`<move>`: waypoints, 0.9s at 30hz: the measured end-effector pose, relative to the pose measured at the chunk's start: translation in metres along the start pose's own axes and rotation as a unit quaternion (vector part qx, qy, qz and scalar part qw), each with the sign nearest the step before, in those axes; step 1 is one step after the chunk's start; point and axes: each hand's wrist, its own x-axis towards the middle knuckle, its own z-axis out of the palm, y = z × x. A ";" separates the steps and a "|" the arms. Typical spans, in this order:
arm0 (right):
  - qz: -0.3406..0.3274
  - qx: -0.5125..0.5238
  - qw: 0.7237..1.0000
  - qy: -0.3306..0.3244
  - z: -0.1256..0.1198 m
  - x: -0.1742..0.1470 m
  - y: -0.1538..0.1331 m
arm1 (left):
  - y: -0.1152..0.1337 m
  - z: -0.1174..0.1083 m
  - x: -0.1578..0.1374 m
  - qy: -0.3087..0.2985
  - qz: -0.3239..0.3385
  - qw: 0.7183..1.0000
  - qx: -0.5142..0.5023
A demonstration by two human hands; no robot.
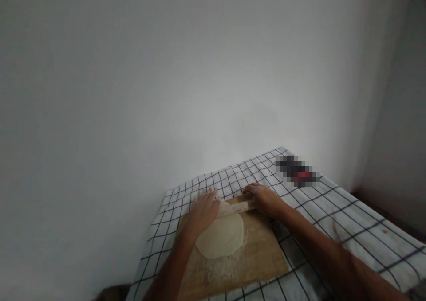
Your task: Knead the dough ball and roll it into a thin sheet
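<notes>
A rolling pin (238, 207), pale with flour, lies across the far part of a round, flat sheet of dough (221, 238). The fingers of my left hand (204, 212) are stretched out and apart over the pin's left part, palm down. At its right end my right hand (262, 199) is curled around the pin. Both hands hide the pin's ends. Beneath the dough is a wooden board (259, 256), dusted with loose flour (222, 267) near the dough's front edge.
The board rests on a white tablecloth with dark checked lines (333, 203). A blurred-out dark and red item (297, 171) lies at the far right of the table. A pale wall (213, 79) rises directly behind the table.
</notes>
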 end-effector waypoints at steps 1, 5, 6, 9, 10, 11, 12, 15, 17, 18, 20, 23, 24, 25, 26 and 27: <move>-0.003 -0.006 1.000 0.002 0.000 -0.002 -0.001 | 0.001 0.000 -0.002 0.002 0.005 1.000 0.001; -0.041 -0.035 0.999 -0.004 -0.004 -0.010 -0.011 | 0.005 -0.002 -0.020 0.048 0.026 0.998 0.006; -0.054 -0.043 0.998 -0.008 -0.004 -0.014 -0.015 | 0.006 -0.004 -0.025 0.063 0.029 0.998 0.003; -0.086 -0.065 0.994 -0.001 -0.005 -0.027 -0.024 | 0.013 -0.014 -0.040 0.093 0.032 0.995 -0.023; -0.089 -0.071 0.993 0.012 -0.005 -0.033 -0.028 | 0.016 -0.018 -0.046 0.101 0.030 0.994 -0.032; -0.087 -0.074 0.993 0.027 -0.004 -0.040 -0.032 | 0.019 -0.022 -0.052 0.111 0.031 0.993 -0.041; -0.082 -0.075 0.993 0.043 -0.004 -0.048 -0.036 | 0.021 -0.026 -0.059 0.122 0.032 0.991 -0.047; -0.057 -0.070 0.994 0.069 -0.002 -0.072 -0.050 | 0.029 -0.032 -0.083 0.138 0.039 0.988 -0.059; -0.041 -0.068 0.994 0.074 -0.002 -0.089 -0.062 | 0.034 -0.030 -0.100 0.136 0.038 0.987 -0.072; -0.031 -0.068 0.994 0.075 -0.002 -0.097 -0.068 | 0.035 -0.028 -0.108 0.137 0.033 0.987 -0.078; -0.010 -0.072 0.995 0.073 0.001 -0.114 -0.079 | 0.037 -0.023 -0.122 0.142 0.022 0.986 -0.086; 0.009 -0.074 0.996 0.057 0.013 -0.137 -0.089 | 0.036 -0.018 -0.138 0.146 0.022 0.984 -0.100; 0.006 -0.075 0.996 0.051 0.018 -0.143 -0.091 | 0.035 -0.018 -0.142 0.145 0.024 0.983 -0.109; 0.001 -0.076 0.996 0.046 0.022 -0.149 -0.092 | 0.034 -0.018 -0.145 0.144 0.027 0.982 -0.118; -0.005 -0.078 0.996 0.042 0.025 -0.152 -0.093 | 0.034 -0.019 -0.148 0.143 0.026 0.981 -0.125; -0.007 -0.082 0.996 0.040 0.027 -0.155 -0.094 | 0.033 -0.020 -0.150 0.142 0.022 0.981 -0.129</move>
